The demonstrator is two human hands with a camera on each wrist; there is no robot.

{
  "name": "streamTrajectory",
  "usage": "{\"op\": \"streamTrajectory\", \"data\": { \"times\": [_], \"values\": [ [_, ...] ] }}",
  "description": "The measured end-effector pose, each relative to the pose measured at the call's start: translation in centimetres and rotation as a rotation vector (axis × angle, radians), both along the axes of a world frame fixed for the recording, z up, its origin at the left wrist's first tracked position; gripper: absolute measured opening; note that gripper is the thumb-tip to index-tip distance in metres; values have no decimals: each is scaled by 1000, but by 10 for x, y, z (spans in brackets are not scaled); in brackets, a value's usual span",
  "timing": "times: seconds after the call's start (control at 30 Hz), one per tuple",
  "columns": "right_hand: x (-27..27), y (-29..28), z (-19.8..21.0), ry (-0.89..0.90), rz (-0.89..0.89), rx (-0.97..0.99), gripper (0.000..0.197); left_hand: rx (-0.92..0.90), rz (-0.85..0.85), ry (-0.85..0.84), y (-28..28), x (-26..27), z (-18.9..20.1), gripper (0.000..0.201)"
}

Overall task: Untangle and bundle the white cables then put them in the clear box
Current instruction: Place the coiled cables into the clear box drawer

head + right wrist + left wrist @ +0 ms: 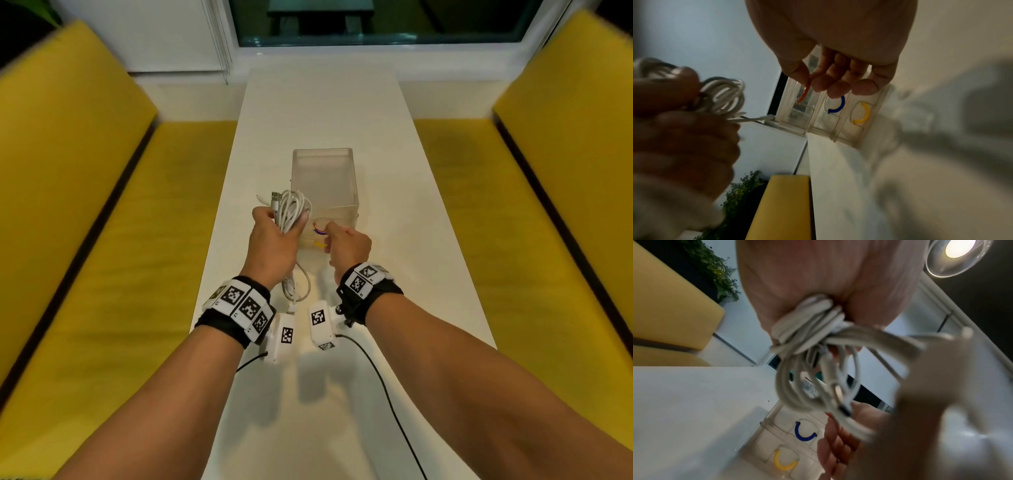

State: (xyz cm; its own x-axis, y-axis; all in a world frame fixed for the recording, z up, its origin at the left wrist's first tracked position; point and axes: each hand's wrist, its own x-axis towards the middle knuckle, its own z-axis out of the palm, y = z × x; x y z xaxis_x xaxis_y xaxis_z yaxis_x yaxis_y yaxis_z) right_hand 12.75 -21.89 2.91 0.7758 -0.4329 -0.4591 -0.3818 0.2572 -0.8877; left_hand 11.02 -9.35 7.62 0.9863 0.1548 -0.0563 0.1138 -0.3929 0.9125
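My left hand (281, 219) grips a coiled bundle of white cables (291, 205) just left of the clear box (323, 171); loops and plugs hang below the fist (297, 284). In the left wrist view the cables (812, 337) spill from the palm. The box front has three drawers with a red handle (804, 93), a blue handle (838, 105) and a yellow handle (863, 114). My right hand (808, 79) pinches the red handle between thumb and fingers at the top drawer (320, 226).
The box stands mid-way along a narrow white table (322, 109). Yellow benches (102, 205) (534, 205) run along both sides. A window (376, 24) closes the far end. Black wires (376, 370) trail from the wrist cameras over the near table.
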Motion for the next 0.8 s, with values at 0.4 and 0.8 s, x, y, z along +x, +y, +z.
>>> {"op": "streamTrajectory", "data": {
  "times": [0.4,0.8],
  "values": [
    [-69,-5,-8,12,22,37,13,797,-424,11,-42,20,20,29],
    [-79,-7,1,45,18,47,13,1327,-764,253,-64,35,21,28]
  ]
}}
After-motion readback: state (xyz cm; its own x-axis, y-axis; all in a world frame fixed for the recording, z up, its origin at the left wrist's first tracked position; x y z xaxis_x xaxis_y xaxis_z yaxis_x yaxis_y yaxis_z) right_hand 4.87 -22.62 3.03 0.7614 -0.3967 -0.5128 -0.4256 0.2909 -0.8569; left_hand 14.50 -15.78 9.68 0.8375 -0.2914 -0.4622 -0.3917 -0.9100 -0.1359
